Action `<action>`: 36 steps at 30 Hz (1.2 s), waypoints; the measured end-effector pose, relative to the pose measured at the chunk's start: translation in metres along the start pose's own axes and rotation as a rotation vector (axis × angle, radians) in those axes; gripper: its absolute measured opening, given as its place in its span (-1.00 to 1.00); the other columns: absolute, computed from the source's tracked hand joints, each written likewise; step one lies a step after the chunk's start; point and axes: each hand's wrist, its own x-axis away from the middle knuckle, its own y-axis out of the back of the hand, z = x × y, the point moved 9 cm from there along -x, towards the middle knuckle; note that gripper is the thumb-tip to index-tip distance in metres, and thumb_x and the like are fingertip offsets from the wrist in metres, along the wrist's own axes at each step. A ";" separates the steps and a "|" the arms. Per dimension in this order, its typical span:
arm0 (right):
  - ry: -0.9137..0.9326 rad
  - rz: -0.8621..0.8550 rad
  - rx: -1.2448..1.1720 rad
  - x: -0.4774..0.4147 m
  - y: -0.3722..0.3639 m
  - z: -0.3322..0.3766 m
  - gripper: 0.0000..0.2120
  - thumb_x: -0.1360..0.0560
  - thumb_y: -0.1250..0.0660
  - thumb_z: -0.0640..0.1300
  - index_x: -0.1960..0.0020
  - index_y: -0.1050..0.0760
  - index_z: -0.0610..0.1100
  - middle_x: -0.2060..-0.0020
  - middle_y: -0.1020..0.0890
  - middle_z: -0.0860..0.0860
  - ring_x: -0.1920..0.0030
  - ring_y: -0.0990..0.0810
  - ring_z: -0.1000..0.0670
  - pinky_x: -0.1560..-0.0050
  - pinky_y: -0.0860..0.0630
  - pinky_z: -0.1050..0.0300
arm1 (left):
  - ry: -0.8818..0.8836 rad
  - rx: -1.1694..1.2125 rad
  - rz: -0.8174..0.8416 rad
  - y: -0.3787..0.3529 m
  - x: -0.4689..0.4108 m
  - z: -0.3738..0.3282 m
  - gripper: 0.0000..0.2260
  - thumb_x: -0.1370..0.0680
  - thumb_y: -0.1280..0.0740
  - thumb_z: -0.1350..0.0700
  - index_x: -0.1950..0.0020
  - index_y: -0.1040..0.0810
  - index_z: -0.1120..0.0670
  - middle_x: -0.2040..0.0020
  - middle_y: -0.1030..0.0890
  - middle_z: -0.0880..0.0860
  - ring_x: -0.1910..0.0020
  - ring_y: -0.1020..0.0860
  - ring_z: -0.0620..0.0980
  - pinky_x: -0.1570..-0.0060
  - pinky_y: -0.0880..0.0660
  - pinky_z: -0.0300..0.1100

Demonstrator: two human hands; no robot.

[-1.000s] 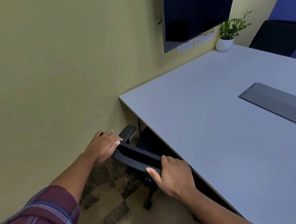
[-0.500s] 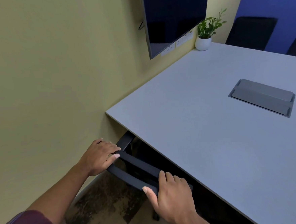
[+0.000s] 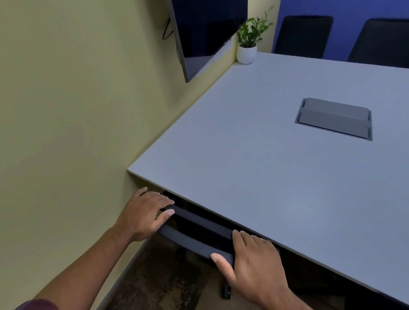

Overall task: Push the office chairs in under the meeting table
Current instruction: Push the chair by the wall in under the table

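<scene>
Slid further in since a second ago, the chair [image 3: 199, 230] sits tucked beneath the table [image 3: 260, 165] at its near left corner, left hand [image 3: 142, 213] and right hand [image 3: 252, 265] wrapping curled fingers [image 3: 165, 214] over its backrest top.

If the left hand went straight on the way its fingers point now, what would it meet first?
The left hand lies on the chair's backrest top, fingers pointing toward the near edge of the meeting table. Going straight on, it would likely meet that edge first or slip just beneath it; depth is unclear.
</scene>
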 end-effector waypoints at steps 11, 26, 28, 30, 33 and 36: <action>-0.051 -0.038 -0.002 -0.035 0.001 -0.005 -0.29 -0.64 0.17 0.56 -0.05 -0.47 0.01 0.18 -0.54 0.08 0.21 -0.48 -0.01 0.11 -0.49 -0.02 | -0.031 0.013 0.010 0.005 -0.047 0.013 -0.45 -0.68 -0.01 -0.34 -0.32 -0.68 -0.13 -0.24 -0.71 -0.20 -0.28 -0.60 -0.12 -0.53 -0.31 0.12; -0.091 -0.011 -0.031 -0.045 -0.004 -0.001 -0.32 -0.61 0.21 0.60 -0.04 -0.37 0.07 0.13 -0.52 0.11 0.16 -0.47 0.03 0.07 -0.46 0.01 | -0.027 -0.028 0.067 0.001 -0.058 0.027 -0.30 -0.64 0.09 -0.45 -0.43 -0.63 -0.11 -0.35 -0.68 -0.15 -0.38 -0.55 -0.12 -0.56 -0.23 0.07; -0.097 -0.010 -0.039 -0.046 -0.004 -0.001 -0.32 -0.61 0.22 0.60 -0.06 -0.36 0.07 0.09 -0.53 0.10 0.11 -0.49 0.01 0.06 -0.44 0.02 | -0.001 -0.036 0.123 -0.004 -0.061 0.028 -0.19 -0.61 0.15 -0.51 -0.55 -0.53 -0.08 -0.48 -0.61 -0.08 -0.54 -0.45 -0.06 -0.61 -0.17 0.08; -0.108 0.024 -0.071 -0.048 -0.007 -0.003 -0.18 -0.59 0.26 0.61 -0.24 -0.43 0.00 -0.15 -0.60 0.01 -0.15 -0.58 -0.09 -0.10 -0.51 -0.03 | 0.017 -0.016 0.178 -0.007 -0.064 0.025 -0.08 -0.56 0.23 -0.56 -0.66 -0.40 -0.04 -0.62 -0.46 -0.02 -0.66 -0.28 -0.02 -0.66 -0.12 0.09; -0.136 0.111 -0.132 -0.056 -0.012 -0.009 0.09 -0.54 0.34 0.63 -0.72 -0.14 -0.14 -0.73 -0.17 -0.11 -0.71 -0.14 -0.16 -0.60 -0.31 -0.21 | 0.018 0.011 0.237 -0.009 -0.071 0.013 0.05 -0.51 0.33 -0.60 -0.75 -0.19 0.05 -0.74 -0.24 0.04 -0.73 -0.13 -0.01 -0.70 -0.07 0.05; -0.173 0.137 -0.195 -0.066 -0.014 -0.024 0.06 -0.57 0.27 0.61 -0.76 0.07 -0.15 -0.77 0.03 -0.12 -0.75 0.04 -0.13 -0.69 -0.15 -0.20 | 0.003 0.002 0.285 -0.013 -0.088 -0.016 0.03 -0.53 0.33 -0.57 -0.78 0.02 0.11 -0.78 -0.02 0.07 -0.75 0.02 -0.02 -0.72 0.08 -0.01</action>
